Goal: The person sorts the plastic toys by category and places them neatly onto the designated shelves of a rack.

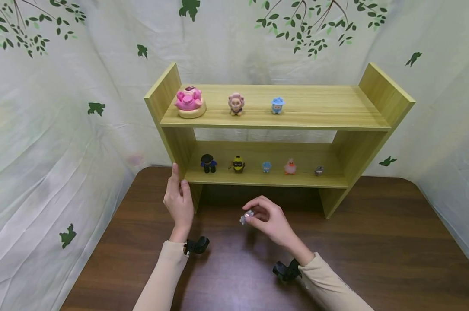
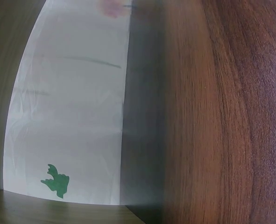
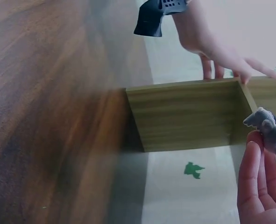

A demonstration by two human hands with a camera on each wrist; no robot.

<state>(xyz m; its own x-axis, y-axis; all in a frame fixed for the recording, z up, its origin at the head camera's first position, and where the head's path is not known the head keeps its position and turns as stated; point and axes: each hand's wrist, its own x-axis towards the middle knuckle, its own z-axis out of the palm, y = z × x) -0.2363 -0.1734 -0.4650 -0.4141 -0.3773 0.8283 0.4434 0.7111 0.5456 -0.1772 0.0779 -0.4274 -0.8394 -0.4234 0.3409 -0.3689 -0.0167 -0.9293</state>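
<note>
My right hand pinches a small grey figurine between thumb and fingers, in front of the wooden shelf. In the right wrist view the grey figurine shows at the fingertips. At the shelf's left side panel, my left hand touches the wood with its index finger extended upward. On the lower board stand a dark figure in blue, a yellow and black figure, a small blue figure, a pink figure and a small grey figure.
The upper board carries a pink bear figure on a round base, a pink-maned figure and a blue-hatted figure. The shelf stands at the back of a brown table. Behind hangs a pale leaf-printed cloth.
</note>
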